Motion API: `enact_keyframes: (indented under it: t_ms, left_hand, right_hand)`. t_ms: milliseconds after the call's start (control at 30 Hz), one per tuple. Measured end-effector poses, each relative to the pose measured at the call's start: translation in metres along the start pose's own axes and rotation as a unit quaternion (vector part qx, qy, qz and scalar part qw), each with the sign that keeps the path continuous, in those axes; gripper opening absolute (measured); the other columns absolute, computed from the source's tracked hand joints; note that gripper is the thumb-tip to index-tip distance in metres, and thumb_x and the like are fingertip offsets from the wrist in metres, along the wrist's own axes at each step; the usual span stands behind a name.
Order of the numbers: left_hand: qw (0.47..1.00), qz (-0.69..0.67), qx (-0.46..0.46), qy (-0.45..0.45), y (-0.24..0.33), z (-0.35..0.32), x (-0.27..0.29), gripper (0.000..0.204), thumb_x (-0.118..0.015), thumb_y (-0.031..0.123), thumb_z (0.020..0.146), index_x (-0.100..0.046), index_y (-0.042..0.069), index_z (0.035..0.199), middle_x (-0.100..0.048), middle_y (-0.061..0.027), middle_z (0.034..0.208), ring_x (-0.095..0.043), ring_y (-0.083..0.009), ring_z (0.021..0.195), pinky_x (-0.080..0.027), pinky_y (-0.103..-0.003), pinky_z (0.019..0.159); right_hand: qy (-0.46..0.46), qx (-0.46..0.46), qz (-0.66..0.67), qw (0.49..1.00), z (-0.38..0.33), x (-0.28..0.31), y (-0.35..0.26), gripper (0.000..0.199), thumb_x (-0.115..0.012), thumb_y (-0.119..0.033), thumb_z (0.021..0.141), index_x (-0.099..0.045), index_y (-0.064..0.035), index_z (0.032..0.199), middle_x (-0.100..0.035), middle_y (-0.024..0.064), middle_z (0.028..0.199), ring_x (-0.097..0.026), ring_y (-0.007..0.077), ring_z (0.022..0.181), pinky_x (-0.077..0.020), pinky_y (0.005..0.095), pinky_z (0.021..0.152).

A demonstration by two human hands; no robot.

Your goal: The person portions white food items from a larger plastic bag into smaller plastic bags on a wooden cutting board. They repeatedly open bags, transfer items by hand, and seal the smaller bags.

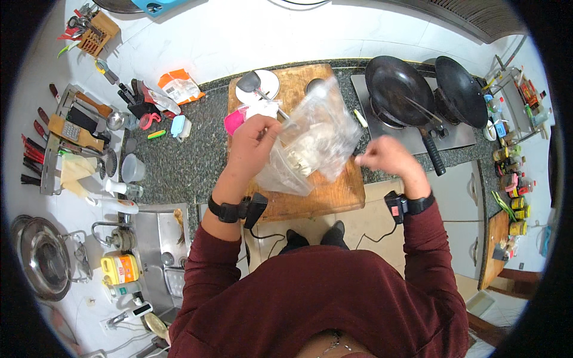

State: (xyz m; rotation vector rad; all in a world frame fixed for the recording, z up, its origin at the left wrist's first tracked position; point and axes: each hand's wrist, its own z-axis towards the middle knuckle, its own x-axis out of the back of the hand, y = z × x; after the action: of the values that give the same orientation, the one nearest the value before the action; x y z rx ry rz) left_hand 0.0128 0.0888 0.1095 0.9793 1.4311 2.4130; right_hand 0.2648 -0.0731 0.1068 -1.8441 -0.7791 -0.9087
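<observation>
My left hand [255, 140] pinches the left side of a clear plastic bag [339, 110], which hangs over the wooden cutting board [352, 194]. Inside the bag lies a white, clumpy mass [304, 156]; its kind is unclear through the plastic. The bag's upper part is smeared by motion. Close to the bag's right edge, my right hand [387, 158] has its fingers curled together; whatever they hold, if anything, cannot be made out. Beyond my left hand, a dark spatula [249, 82] rests across a white plate [271, 83]. A pink item [234, 123] sits beside that hand.
Two black woks [399, 83] stand on the stove [459, 138] to the right, one handle [431, 152] pointing toward me. At left are a sink [156, 238], a knife block [143, 108], an orange-and-white packet [181, 86] and a small lidded container [181, 126]. Jars [518, 228] line the right side.
</observation>
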Motion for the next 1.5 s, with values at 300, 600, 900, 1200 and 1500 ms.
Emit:
enact_keyframes:
  t_ms: [300, 600, 900, 1200, 1500]
  left_hand:
    - [0.978, 0.071, -0.144, -0.136, 0.044, -0.007, -0.008, 0.011, -0.062, 0.013, 0.081, -0.061, 0.002, 0.083, -0.055, -0.0054, 0.069, -0.05, -0.0138, 0.059, -0.04, -0.026, 0.053]
    - [0.991, -0.009, -0.001, -0.133, 0.031, -0.014, -0.003, 0.015, -0.065, 0.017, 0.08, -0.064, 0.003, 0.084, -0.057, -0.0018, 0.069, -0.047, -0.0081, 0.059, -0.038, -0.023, 0.052]
    - [0.988, 0.053, -0.094, -0.114, 0.028, -0.014, -0.017, 0.012, -0.06, 0.014, 0.08, -0.06, 0.003, 0.082, -0.054, -0.0078, 0.07, -0.051, -0.0169, 0.057, -0.04, -0.028, 0.052]
    - [0.982, 0.087, -0.138, -0.092, 0.029, -0.015, -0.017, 0.009, -0.06, 0.012, 0.079, -0.059, 0.003, 0.081, -0.055, -0.0087, 0.071, -0.052, -0.0185, 0.06, -0.041, -0.029, 0.055]
    - [0.999, 0.039, 0.001, -0.004, 0.019, -0.017, 0.027, 0.01, -0.062, 0.014, 0.08, -0.062, 0.003, 0.082, -0.057, -0.0013, 0.069, -0.047, -0.0092, 0.058, -0.039, -0.024, 0.052]
  right_hand:
    - [0.027, 0.346, 0.113, 0.931, 0.007, 0.023, -0.07, 0.017, -0.065, -0.015, 0.077, -0.062, -0.0008, 0.087, -0.064, 0.0076, 0.081, -0.059, 0.017, 0.077, -0.0466, 0.0308, 0.071]
    - [-0.014, 0.292, 0.168, 0.941, 0.007, 0.009, -0.067, 0.009, -0.06, -0.008, 0.079, -0.062, 0.0006, 0.082, -0.063, 0.0057, 0.072, -0.057, 0.0102, 0.067, -0.0466, 0.0256, 0.065]
    - [0.064, 0.32, 0.201, 0.924, 0.005, 0.002, -0.076, 0.012, -0.06, -0.013, 0.077, -0.06, -0.0014, 0.077, -0.057, 0.0102, 0.066, -0.054, 0.018, 0.059, -0.0435, 0.0293, 0.056]
    - [0.051, 0.341, 0.165, 0.924, 0.01, -0.004, -0.075, 0.01, -0.059, -0.012, 0.072, -0.059, -0.0023, 0.074, -0.057, 0.0092, 0.066, -0.053, 0.0219, 0.058, -0.0437, 0.0304, 0.057]
    - [0.045, 0.108, 0.145, 0.982, 0.002, 0.048, -0.005, 0.011, -0.062, -0.009, 0.075, -0.064, -0.0004, 0.081, -0.062, 0.0028, 0.078, -0.057, 0.0118, 0.073, -0.0459, 0.025, 0.067]
